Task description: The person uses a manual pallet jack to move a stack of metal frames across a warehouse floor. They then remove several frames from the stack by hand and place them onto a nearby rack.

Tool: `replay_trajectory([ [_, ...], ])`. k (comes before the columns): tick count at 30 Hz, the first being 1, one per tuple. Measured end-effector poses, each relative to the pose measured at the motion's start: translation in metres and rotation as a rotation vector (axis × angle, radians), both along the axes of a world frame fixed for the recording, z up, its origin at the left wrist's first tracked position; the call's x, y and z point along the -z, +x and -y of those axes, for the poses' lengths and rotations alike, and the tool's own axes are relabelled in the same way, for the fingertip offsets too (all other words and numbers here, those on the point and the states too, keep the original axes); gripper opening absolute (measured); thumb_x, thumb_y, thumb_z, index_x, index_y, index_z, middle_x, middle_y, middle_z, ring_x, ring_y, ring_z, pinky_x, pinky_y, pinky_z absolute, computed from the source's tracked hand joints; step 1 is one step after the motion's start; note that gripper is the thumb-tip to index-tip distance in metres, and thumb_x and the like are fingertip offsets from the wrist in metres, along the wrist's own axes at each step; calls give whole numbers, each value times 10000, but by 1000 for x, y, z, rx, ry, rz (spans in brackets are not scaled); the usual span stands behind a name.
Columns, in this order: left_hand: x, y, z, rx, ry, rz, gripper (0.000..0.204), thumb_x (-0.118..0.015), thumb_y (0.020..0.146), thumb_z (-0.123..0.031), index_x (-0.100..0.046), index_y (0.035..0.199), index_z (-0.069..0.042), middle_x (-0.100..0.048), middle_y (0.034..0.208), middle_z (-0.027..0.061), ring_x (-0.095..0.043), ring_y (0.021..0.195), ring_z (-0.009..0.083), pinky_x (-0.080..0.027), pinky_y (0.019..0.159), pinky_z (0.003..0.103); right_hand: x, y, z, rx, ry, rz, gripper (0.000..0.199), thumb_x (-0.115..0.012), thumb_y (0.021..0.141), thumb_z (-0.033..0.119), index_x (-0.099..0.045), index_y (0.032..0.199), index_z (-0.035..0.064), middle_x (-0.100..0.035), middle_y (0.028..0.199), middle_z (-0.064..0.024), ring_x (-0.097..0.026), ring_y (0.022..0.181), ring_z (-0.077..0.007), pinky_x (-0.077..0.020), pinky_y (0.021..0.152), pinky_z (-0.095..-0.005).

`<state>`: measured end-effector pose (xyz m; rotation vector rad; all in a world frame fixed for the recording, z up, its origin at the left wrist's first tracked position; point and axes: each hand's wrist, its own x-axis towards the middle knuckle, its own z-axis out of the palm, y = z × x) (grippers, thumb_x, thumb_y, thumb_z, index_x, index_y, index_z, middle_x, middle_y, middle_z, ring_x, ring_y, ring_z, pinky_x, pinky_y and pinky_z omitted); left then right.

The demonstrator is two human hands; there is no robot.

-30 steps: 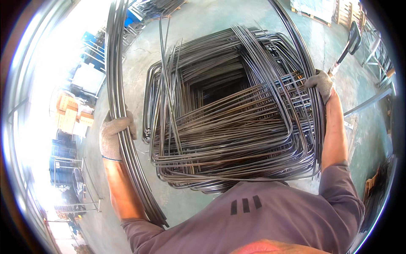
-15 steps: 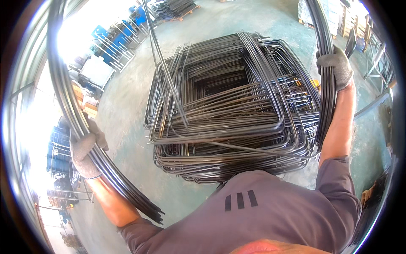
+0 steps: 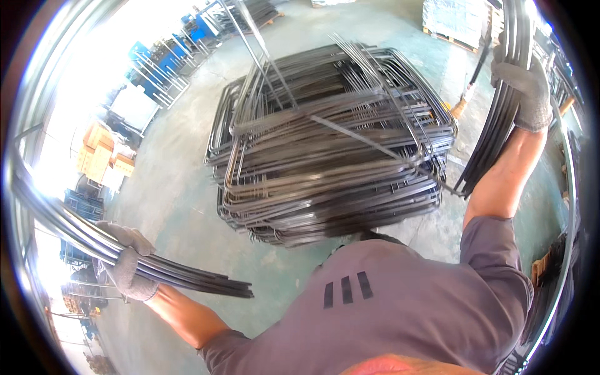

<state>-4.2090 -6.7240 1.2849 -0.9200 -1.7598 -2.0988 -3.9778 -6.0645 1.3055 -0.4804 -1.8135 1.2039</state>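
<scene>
My left hand [image 3: 128, 262], in a grey knit glove, is closed round a bundle of dark metal tubes [image 3: 187, 273] on the left. The tubes' cut ends point toward my body, and their far ends run out at the picture's left rim. On the right, my gloved right hand [image 3: 526, 87] grips another bundle of dark tubes [image 3: 494, 131], raised and slanting. Whether the two bundles join beyond the picture I cannot tell. Between my arms a tall stack of bent metal tube frames [image 3: 325, 162] with rounded corners sits low in front of me, somewhat blurred.
Loose tubes [image 3: 265, 56] slant up from the stack's far left. Blue racks with pale rods [image 3: 156, 72] and cardboard boxes [image 3: 97, 153] stand at the left. A wrapped pallet load [image 3: 453, 22] is at the far right, and more dark tubes [image 3: 247, 15] lie at the back.
My left hand has come lower, and its bundle has swung from steep to nearly level. My right hand has moved outward to the right with its bundle. The stack appears shifted slightly left and up.
</scene>
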Motion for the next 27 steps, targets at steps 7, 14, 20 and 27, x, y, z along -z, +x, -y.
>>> replay_trajectory([
  [7,27,107,77,-99,11,-7,492,-840,792,-87,-602,1210,19,-604,905,94,-585,622,190,-474,536,319,-12,127,78,17,11,-32,609,-762,765,54,-696,1359,-65,-725,1002,-116,-704,806,-220,-547,733,-334],
  [14,-1,209,60,-123,-34,-34,450,-815,769,-130,-583,1136,-12,-597,892,87,-578,614,185,-476,545,331,-26,272,90,99,92,-30,616,-789,716,45,-697,1317,-56,-696,946,-98,-694,764,-216,-556,688,-351],
  [20,20,308,-14,-79,6,45,454,-747,740,-98,-599,1153,17,-613,854,104,-581,625,192,-473,586,313,-40,421,69,200,142,4,592,-773,722,33,-715,1306,-48,-725,954,-101,-704,770,-217,-578,701,-368],
  [27,27,414,-156,-23,78,91,503,-733,721,-72,-617,1202,15,-614,815,100,-598,660,206,-497,633,334,-69,600,2,279,163,-88,577,-781,764,60,-695,1323,-56,-710,899,-102,-684,751,-209,-539,677,-351],
])
